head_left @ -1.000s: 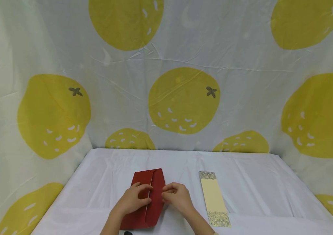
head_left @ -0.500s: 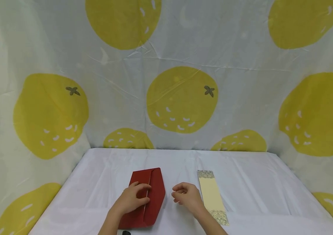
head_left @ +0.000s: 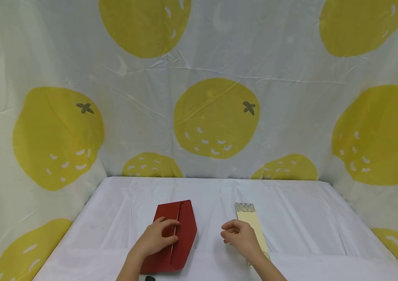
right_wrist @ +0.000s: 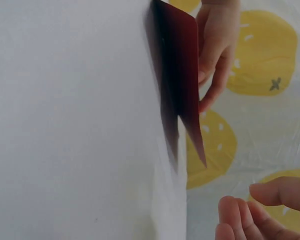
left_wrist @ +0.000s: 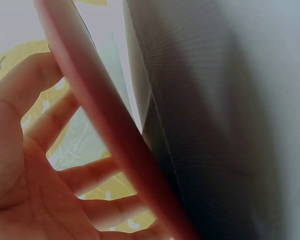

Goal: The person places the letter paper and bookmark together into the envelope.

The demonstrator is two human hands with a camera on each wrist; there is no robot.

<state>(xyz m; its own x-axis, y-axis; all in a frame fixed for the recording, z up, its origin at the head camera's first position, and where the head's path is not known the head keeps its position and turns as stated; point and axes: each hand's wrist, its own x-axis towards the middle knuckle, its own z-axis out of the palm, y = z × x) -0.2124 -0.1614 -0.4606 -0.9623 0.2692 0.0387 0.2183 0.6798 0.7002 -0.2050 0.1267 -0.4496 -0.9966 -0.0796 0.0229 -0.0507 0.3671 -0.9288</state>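
Note:
A red envelope (head_left: 186, 237) lies on the white cloth with its pointed flap unfolded to the right. My left hand (head_left: 154, 239) rests on the envelope's body, thumb and forefinger spread apart near the pocket's edge. In the left wrist view, several fingertips of the left hand (left_wrist: 45, 165) touch the red envelope (left_wrist: 97, 115). My right hand (head_left: 241, 237) hovers right of the flap, fingers loosely bent, nothing seen in them. It overlaps a long cream card (head_left: 253, 219) with patterned ends, hiding part of it. In the right wrist view, the envelope's flap (right_wrist: 192, 135) stands slightly raised.
A white cloth (head_left: 311, 226) covers the table. Behind and at the sides hangs a pale curtain (head_left: 142, 117) printed with yellow fruit. A small black object (head_left: 150, 278) shows at the bottom edge, below the envelope.
My right hand has moved right, away from the envelope's flap and over to the cream card. The left hand stays on the envelope. The whole head view shifts slightly.

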